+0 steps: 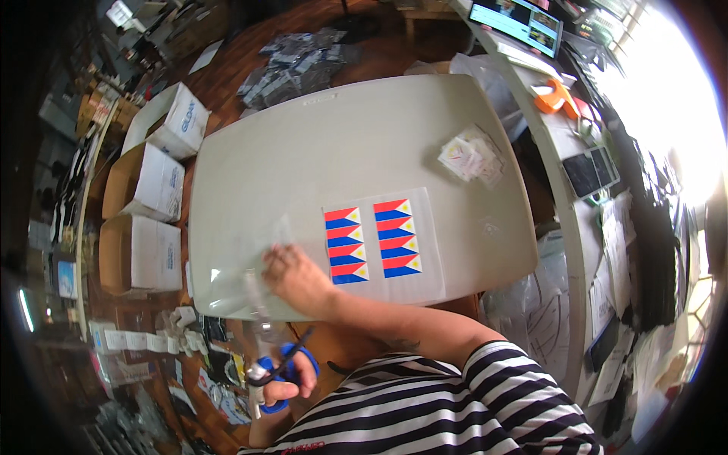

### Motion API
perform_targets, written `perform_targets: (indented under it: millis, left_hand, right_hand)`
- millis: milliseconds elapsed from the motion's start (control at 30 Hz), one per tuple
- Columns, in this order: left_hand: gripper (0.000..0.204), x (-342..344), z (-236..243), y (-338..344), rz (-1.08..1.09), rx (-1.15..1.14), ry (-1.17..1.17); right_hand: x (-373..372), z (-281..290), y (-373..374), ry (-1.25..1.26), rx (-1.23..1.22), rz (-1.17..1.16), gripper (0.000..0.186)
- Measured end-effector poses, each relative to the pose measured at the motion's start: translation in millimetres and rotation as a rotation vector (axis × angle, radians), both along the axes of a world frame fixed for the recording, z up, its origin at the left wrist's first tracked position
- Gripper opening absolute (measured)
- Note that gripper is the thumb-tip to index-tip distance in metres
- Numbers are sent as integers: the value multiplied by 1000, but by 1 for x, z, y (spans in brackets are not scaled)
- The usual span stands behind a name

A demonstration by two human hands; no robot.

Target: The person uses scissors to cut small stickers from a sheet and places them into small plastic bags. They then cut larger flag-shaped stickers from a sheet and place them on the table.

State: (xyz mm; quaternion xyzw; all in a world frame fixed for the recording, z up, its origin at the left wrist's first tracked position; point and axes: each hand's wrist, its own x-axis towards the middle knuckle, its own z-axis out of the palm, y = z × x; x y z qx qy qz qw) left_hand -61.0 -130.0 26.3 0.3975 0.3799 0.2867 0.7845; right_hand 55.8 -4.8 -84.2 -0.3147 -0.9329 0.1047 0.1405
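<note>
My left hand (303,373) is closed around the blue-handled scissors (289,356) at the table's near left edge. Their blades point away from me and look blurred. Just beyond, my right hand (296,282) reaches across to the left over the tabletop, fingers curled together. Something thin and see-through seems to be at its fingertips, too faint to make out. Right of that hand lies a clear sheet (431,227) bearing two columns of red, blue and white flag prints, the left column (346,246) and the right column (397,239).
The pale table (318,144) carries a pile of small clear-and-white pieces (472,155) at far right. Open cardboard boxes (155,254) stand along its left side. Grey plastic packs (292,64) lie on the floor beyond. A side desk (557,155) holds a monitor (519,26) and an orange tool (556,98).
</note>
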Motion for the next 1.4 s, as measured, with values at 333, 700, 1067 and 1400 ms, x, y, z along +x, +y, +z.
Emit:
perform_targets:
  millis: [333, 700, 1067, 1400]
  left_hand:
    - [16, 17, -17, 24, 516, 396, 389]
    - [24, 34, -74, -38, -98, -29, 623]
    - [10, 69, -70, -52, 62, -18, 631]
    - [17, 72, -75, -38, 101, -94, 560]
  right_hand:
    - [321, -3, -216, 210, 106, -991, 29]
    - [284, 9, -197, 92, -58, -660, 66]
    - [147, 7, -77, 55, -22, -194, 47]
    - [148, -1, -75, 171, -22, -250, 37]
